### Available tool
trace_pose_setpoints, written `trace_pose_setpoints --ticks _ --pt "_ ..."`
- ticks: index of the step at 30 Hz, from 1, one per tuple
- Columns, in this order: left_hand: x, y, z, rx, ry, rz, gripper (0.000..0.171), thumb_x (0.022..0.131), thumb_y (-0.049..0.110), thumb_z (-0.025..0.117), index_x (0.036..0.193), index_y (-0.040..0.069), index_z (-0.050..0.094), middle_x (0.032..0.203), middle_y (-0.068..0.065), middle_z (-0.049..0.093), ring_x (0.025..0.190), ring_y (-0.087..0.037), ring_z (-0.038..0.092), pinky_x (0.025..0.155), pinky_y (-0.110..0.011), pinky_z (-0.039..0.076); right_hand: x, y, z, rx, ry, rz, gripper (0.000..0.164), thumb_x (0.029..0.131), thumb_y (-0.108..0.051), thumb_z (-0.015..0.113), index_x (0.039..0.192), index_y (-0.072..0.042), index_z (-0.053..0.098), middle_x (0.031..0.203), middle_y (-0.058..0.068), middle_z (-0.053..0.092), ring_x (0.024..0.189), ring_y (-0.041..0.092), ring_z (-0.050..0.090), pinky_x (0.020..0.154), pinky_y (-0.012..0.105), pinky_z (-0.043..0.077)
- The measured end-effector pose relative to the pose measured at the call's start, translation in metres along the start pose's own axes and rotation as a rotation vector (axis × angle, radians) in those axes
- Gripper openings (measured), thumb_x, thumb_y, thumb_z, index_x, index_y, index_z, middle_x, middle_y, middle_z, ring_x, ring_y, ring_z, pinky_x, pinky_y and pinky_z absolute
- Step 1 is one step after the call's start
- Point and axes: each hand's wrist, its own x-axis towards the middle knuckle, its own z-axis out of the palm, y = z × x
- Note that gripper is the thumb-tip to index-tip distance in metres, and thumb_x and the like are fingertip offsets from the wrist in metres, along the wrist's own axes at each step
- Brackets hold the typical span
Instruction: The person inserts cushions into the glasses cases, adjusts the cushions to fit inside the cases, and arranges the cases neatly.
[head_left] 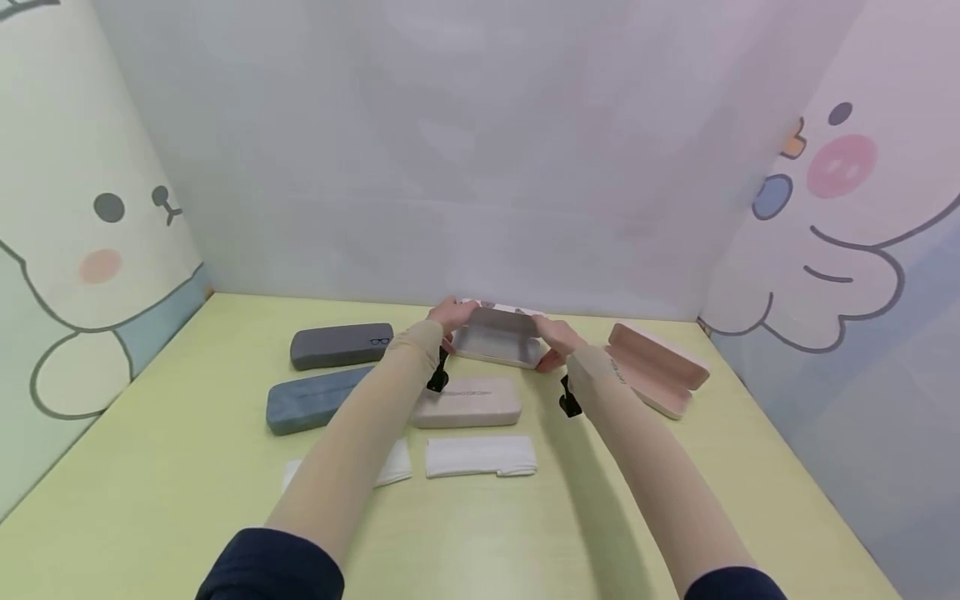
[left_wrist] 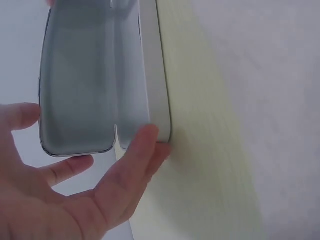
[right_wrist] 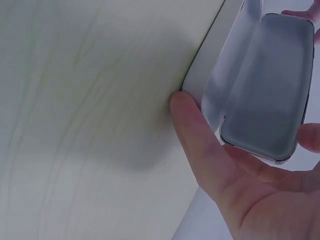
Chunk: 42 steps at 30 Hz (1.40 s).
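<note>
At the back middle of the table a white glasses case (head_left: 491, 343) with a grey inside stands open, its lid raised and a patterned outside just showing. My left hand (head_left: 452, 315) grips its left end, with one digit on the lid's edge and fingers (left_wrist: 142, 150) against the base. At the right end my right hand (head_left: 561, 337) holds it the same way, one fingertip (right_wrist: 181, 102) low on the base where it meets the table. Both wrist views show the grey interior (left_wrist: 77, 80) with nothing lying in the visible part.
An open pink glasses case (head_left: 656, 375) lies to the right. Closed cases in dark grey (head_left: 337, 346), blue (head_left: 311, 404) and pale pink (head_left: 468, 408) lie left and in front. Two folded white cloths (head_left: 480, 457) are nearer. A pale wall (head_left: 450, 167) rises behind the table.
</note>
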Motion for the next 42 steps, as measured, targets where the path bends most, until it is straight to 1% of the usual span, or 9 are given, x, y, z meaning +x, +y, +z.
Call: trace_pose_setpoints --ticks 5,11,17,20,26,30,34,39,42 --pt "-0.008 -0.004 -0.004 -0.029 -0.005 -0.025 0.076 0.093 0.049 0.046 0.153 0.015 0.015 0.15 -0.021 0.028 0.125 -0.045 0.044 0.082 -0.045 0.057 -0.003 -0.003 0.003 -0.006 -0.025 -0.01 0.076 0.097 -0.053 0.029 0.151 0.0 0.018 0.117 0.038 0.057 0.086 0.036 0.071 0.082 0.041 0.057" --pt "-0.021 -0.009 -0.013 -0.035 -0.009 -0.021 0.073 0.094 0.048 0.045 0.152 0.014 0.015 0.15 -0.023 0.027 0.122 -0.048 0.045 0.083 -0.045 0.057 -0.003 -0.007 0.009 -0.01 -0.063 -0.032 0.075 0.097 -0.052 0.031 0.151 -0.001 0.02 0.114 0.039 0.058 0.091 0.039 0.07 0.084 0.043 0.057" --pt "-0.028 -0.012 -0.017 -0.021 -0.032 -0.03 0.072 0.095 0.047 0.042 0.153 0.014 0.014 0.15 -0.023 0.027 0.12 -0.047 0.049 0.084 -0.045 0.056 0.002 -0.007 0.01 -0.031 -0.094 -0.061 0.074 0.096 -0.052 0.032 0.151 -0.002 0.022 0.114 0.038 0.059 0.08 0.034 0.071 0.077 0.041 0.059" --pt "-0.03 -0.013 -0.019 -0.016 -0.043 -0.023 0.072 0.096 0.047 0.042 0.152 0.012 0.014 0.149 -0.025 0.028 0.117 -0.048 0.052 0.084 -0.045 0.057 0.001 -0.007 0.01 -0.049 -0.1 -0.078 0.073 0.097 -0.051 0.031 0.151 -0.002 0.023 0.113 0.036 0.06 0.076 0.031 0.071 0.077 0.041 0.059" --pt "-0.032 -0.016 -0.022 -0.027 -0.056 -0.023 0.075 0.096 0.047 0.042 0.154 0.013 0.009 0.15 -0.026 0.027 0.115 -0.049 0.053 0.084 -0.045 0.057 -0.002 -0.009 0.011 -0.056 -0.109 -0.084 0.073 0.098 -0.053 0.031 0.151 -0.003 0.023 0.112 0.036 0.061 0.077 0.031 0.071 0.081 0.042 0.058" --pt "-0.032 -0.017 -0.023 -0.037 -0.052 -0.022 0.073 0.096 0.046 0.042 0.153 0.012 0.011 0.15 -0.026 0.027 0.119 -0.049 0.049 0.083 -0.045 0.057 -0.003 -0.01 0.011 -0.06 -0.115 -0.095 0.073 0.097 -0.052 0.031 0.15 -0.002 0.024 0.111 0.037 0.061 0.077 0.031 0.072 0.08 0.042 0.058" --pt "-0.034 -0.016 -0.024 -0.037 -0.048 -0.019 0.073 0.096 0.046 0.042 0.152 0.012 0.012 0.149 -0.027 0.028 0.117 -0.051 0.051 0.083 -0.045 0.057 -0.004 -0.012 0.011 -0.061 -0.107 -0.095 0.073 0.097 -0.053 0.032 0.15 -0.002 0.026 0.111 0.036 0.061 0.079 0.032 0.072 0.08 0.042 0.058" --pt "-0.034 -0.016 -0.024 -0.041 -0.047 -0.036 0.076 0.095 0.046 0.043 0.154 0.013 0.008 0.151 -0.025 0.026 0.112 -0.052 0.053 0.084 -0.046 0.057 -0.001 -0.011 0.013 -0.064 -0.09 -0.077 0.075 0.096 -0.054 0.032 0.15 -0.003 0.024 0.111 0.036 0.061 0.078 0.031 0.071 0.078 0.04 0.058" --pt "-0.03 -0.019 -0.023 -0.021 -0.03 -0.056 0.077 0.094 0.047 0.042 0.154 0.014 0.006 0.15 -0.022 0.028 0.114 -0.048 0.053 0.082 -0.045 0.057 -0.001 -0.011 0.015 -0.079 -0.083 -0.07 0.076 0.096 -0.054 0.03 0.151 -0.003 0.022 0.109 0.036 0.062 0.079 0.032 0.072 0.077 0.04 0.059"
